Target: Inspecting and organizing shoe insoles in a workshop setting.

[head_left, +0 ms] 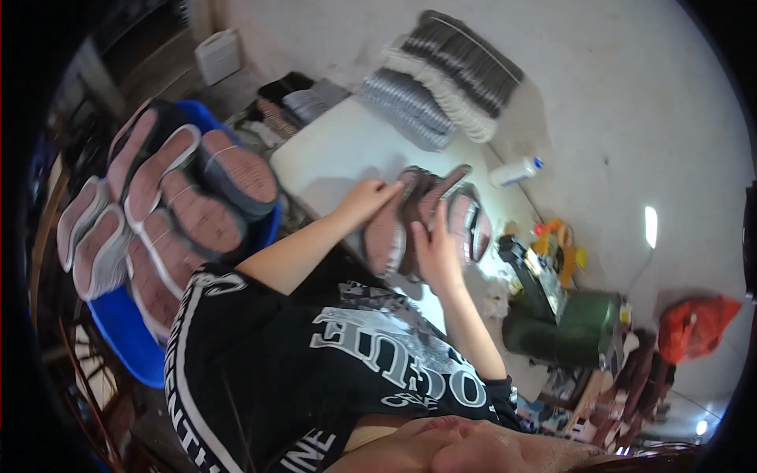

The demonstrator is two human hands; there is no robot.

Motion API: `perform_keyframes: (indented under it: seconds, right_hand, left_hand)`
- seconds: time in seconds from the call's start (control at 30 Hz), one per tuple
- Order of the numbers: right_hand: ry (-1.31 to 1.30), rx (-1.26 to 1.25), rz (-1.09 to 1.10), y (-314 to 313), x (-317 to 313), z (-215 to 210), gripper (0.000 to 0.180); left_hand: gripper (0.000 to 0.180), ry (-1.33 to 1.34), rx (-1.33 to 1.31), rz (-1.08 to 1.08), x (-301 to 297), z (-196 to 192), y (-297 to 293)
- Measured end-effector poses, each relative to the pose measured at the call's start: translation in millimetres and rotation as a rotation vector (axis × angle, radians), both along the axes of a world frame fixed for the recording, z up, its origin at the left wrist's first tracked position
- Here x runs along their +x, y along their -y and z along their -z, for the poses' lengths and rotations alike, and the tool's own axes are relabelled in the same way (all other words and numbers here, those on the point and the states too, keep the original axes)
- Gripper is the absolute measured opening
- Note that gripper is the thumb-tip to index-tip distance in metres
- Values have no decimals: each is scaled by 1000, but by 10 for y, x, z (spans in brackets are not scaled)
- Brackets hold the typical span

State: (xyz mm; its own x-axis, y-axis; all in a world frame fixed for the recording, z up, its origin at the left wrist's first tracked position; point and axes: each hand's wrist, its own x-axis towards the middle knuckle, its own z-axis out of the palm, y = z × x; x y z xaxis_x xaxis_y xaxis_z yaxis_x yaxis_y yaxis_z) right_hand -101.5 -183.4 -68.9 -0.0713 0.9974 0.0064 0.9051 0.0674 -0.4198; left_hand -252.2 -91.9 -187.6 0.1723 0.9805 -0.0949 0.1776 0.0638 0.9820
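Note:
On the white table (315, 150) stands a cluster of shoe soles (386, 240) with pinkish faces and dark edges, some on edge and leaning together. At the upper end of the leftmost sole, my left hand (367, 199) pinches its rim between thumb and fingers. My right hand (440, 254) lies against the middle of the cluster, fingers stretched out and apart, touching the soles. One narrow sole (455, 180) sticks up at a slant beyond its fingertips. The undersides of the soles are partly hidden by my hands.
To the left, a blue tub (130, 339) is heaped with tied bundles of soles (201, 217). Grey and white sole stacks (449, 75) lie at the table's far end. A white bottle (516, 171) stands by the wall; a dark green machine (564, 327) is at right, near a red bag (694, 327).

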Motion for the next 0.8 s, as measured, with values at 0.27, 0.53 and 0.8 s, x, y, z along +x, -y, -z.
perform_keyframes:
  seconds: [0.27,0.53,0.8]
  right_hand:
    - [-1151,-231,81,-124,10,264,65]
    - [-1514,-367,230,-227,-139,313,46]
    - [-1565,-288,158,-206,-177,513,53]
  left_hand:
    - [50,-451,257,-71,-17,-206,-142]
    - [87,-143,-148,189,-202,-501,-84]
    - [48,324,-457,415,-497,-604,-112]
